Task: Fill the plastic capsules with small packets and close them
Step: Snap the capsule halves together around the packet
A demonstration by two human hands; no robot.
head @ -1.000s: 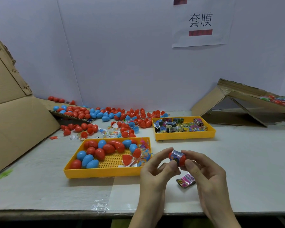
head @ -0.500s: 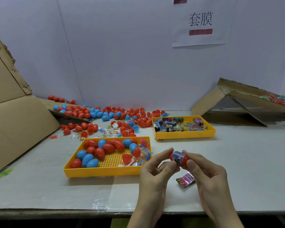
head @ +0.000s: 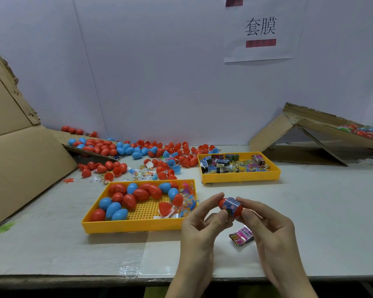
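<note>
I hold one red capsule (head: 238,211) in the air just above the front part of the desk (head: 321,222). My left hand (head: 200,231) pinches its left end with thumb and forefinger, and my right hand (head: 274,231) pinches the other end with curled fingers, so both hands are closed on it. A printed band (head: 230,203) lies around the middle and hides the seam, so I cannot tell if the two halves are fully joined. This is my first worry: if I press unevenly, one half may sit crooked, or the band may get caught and wrinkle. The shell is smooth and round and I grip it only by the tips, so too much force could make it jump out of my fingers and roll off the front edge of the desk, which is close. Just under my right hand lies one loose packet (head: 241,235); I could brush it off the edge when I lower my wrist, or forget it. A little farther to the left is the near yellow tray (head: 136,228) with red and blue capsules (head: 128,201) and some small clear bags. If I drop my capsule there carelessly, I think it may mix with ones not yet done. Behind it stands the far yellow tray (head: 239,177), full of packets (head: 230,163), and a hasty reach could pull several out. At the back, many loose capsules (head: 108,147) lie against the wall, some open, and I think they roll easily if the desk is bumped.
</note>
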